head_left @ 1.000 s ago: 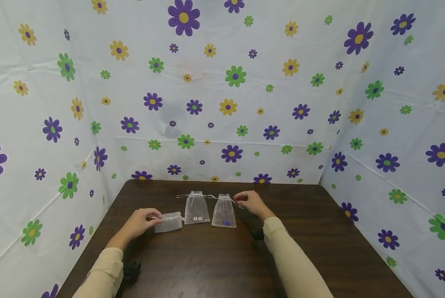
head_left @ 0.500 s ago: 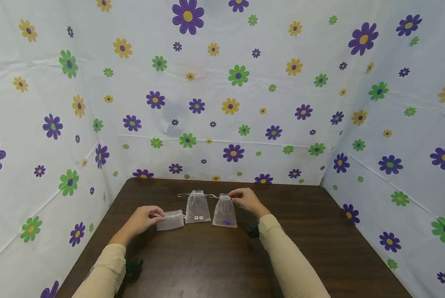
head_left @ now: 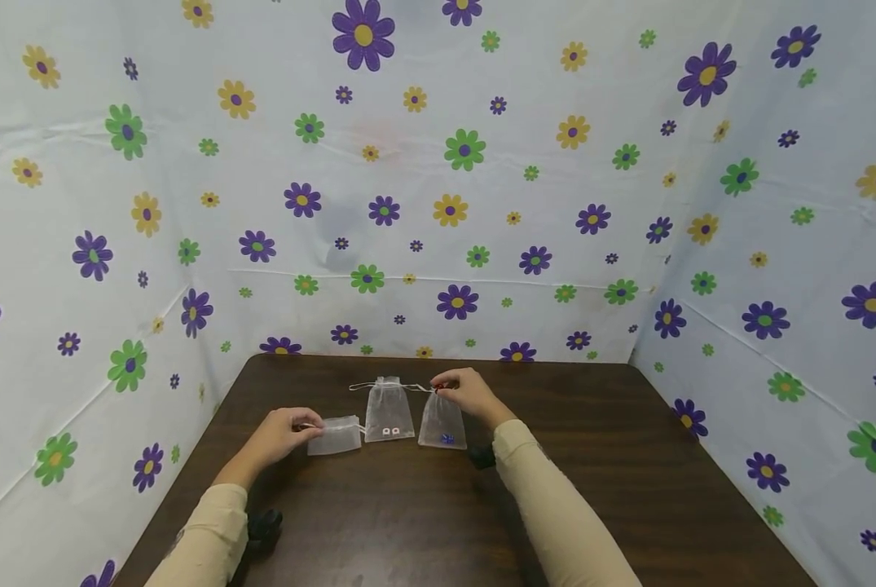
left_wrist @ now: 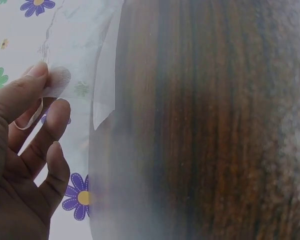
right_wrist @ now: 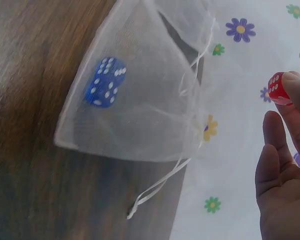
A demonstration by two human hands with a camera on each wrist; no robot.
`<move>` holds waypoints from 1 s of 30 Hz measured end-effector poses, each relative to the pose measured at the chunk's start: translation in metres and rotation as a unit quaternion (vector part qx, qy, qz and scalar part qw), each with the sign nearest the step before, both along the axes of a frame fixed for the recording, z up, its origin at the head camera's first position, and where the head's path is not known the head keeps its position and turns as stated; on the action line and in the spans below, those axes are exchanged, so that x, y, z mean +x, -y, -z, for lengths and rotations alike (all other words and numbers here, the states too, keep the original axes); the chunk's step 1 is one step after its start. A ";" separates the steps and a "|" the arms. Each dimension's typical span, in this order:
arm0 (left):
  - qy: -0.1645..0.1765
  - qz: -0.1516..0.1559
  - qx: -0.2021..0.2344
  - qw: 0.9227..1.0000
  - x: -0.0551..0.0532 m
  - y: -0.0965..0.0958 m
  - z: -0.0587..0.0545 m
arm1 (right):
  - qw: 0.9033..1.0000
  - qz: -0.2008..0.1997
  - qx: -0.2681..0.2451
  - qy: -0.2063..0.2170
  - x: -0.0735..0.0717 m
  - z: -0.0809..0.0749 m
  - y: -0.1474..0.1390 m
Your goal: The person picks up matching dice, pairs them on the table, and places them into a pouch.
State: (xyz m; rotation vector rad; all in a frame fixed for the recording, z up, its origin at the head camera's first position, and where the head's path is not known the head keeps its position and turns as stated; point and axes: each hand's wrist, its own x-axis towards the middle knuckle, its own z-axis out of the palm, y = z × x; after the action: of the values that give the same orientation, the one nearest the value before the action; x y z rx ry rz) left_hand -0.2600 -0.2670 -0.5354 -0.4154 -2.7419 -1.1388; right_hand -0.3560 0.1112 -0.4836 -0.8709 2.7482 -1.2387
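Note:
My left hand (head_left: 278, 434) pinches the mouth of a sheer white drawstring pouch (head_left: 338, 439) at the left of the group. In the left wrist view thumb and fingertips grip its thin mesh (left_wrist: 57, 90), and a loop of ribbon hangs below. Between the thumb and fingers of my right hand (head_left: 474, 395) is a red die (right_wrist: 276, 89) with white pips, over the top of the right pouch (head_left: 439, 417). Blue dice (right_wrist: 107, 82) show through that pouch's mesh. Two white dice (head_left: 390, 431) lie inside the middle pouch (head_left: 388, 403).
The pouches lie on a dark brown wood-grain table (head_left: 379, 505). White drawstrings (right_wrist: 160, 185) trail from their tops. A white sheet with printed flowers (head_left: 408, 179) hangs behind the table and along both sides.
My right hand has moved left with the red die, from beside the right pouch to over its top. The left hand stays nearly still on its pouch.

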 end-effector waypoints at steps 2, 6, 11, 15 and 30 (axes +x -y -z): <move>0.003 -0.005 0.002 1.000 0.000 0.000 0.000 | 1.000 -0.002 0.001 0.002 0.001 -0.002 0.004; 0.005 -0.008 0.008 1.000 0.000 0.000 0.001 | 1.000 -0.016 0.010 0.006 0.001 -0.005 0.012; 0.006 -0.002 0.009 1.000 -0.001 -0.001 0.001 | 0.999 -0.031 0.018 -0.001 0.004 -0.007 0.020; 0.010 -0.002 0.007 1.000 -0.003 -0.003 0.001 | 0.999 -0.041 0.018 -0.008 0.006 -0.008 0.025; -0.004 0.011 0.008 1.000 -0.003 -0.006 -0.003 | 0.999 -0.043 0.010 0.014 0.015 -0.013 0.052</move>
State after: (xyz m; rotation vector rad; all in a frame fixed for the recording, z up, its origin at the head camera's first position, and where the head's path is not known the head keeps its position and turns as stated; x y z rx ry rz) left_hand -0.2626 -0.2608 -0.5323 -0.4495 -2.7274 -1.1602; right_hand -0.3412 0.0590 -0.4708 -0.9504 2.6658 -1.1966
